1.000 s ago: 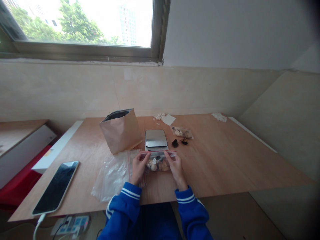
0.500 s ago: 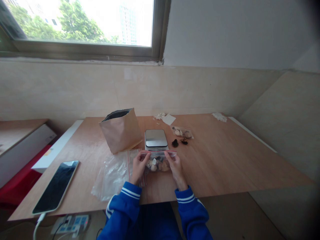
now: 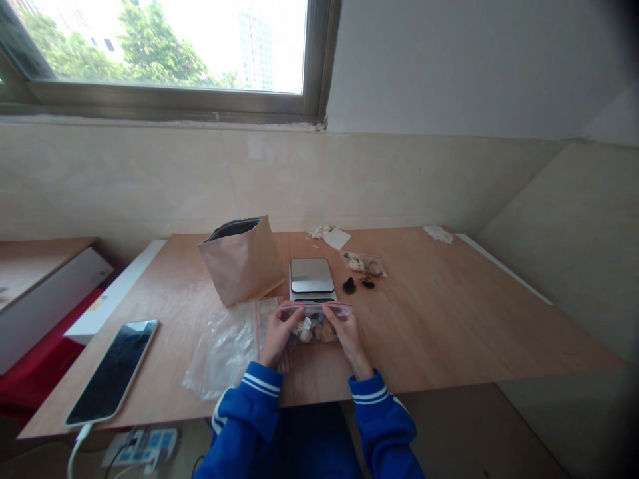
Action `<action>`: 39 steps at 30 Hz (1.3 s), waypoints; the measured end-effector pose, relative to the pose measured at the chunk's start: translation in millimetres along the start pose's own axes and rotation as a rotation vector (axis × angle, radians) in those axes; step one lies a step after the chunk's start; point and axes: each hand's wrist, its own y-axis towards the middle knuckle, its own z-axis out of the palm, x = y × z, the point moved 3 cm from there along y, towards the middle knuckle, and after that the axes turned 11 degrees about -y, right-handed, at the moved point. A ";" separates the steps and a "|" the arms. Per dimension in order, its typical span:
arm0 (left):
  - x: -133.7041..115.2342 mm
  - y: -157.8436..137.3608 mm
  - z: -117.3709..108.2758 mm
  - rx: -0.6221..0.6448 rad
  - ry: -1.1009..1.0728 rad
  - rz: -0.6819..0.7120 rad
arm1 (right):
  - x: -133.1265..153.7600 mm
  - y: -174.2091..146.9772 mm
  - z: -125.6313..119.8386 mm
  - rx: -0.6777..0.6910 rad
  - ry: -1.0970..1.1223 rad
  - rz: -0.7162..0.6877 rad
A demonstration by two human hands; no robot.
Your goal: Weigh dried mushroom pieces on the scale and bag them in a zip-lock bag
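A clear zip bag (image 3: 314,328) with a red seal strip holds pale and brown dried pieces, perhaps mushrooms, and a small white packet. My left hand (image 3: 278,332) pinches its top edge on the left, thumb on the strip. On the right part of the same strip, my right hand (image 3: 348,334) is closed with its thumb pressing. Just beyond the bag is a digital scale (image 3: 312,275) with a bare metal plate. Flat clear zip bags (image 3: 227,349) lie beside my left hand, partly under the wrist.
A brown paper pouch (image 3: 242,263) stands open-topped behind the clear bags. Right of the scale are another filled bag (image 3: 365,264) and dark dried pieces (image 3: 349,285). A phone (image 3: 114,372) on a cable lies at left. White scraps (image 3: 337,237) sit by the wall.
My right thumb has slid left along the seal strip, closer to the left hand. The left hand has shifted slightly right. Everything else stays put.
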 end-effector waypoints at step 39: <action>0.2 -3.8 0.3 0.039 0.076 -0.045 | 8.3 -3.6 3.9 0.085 -0.114 -0.178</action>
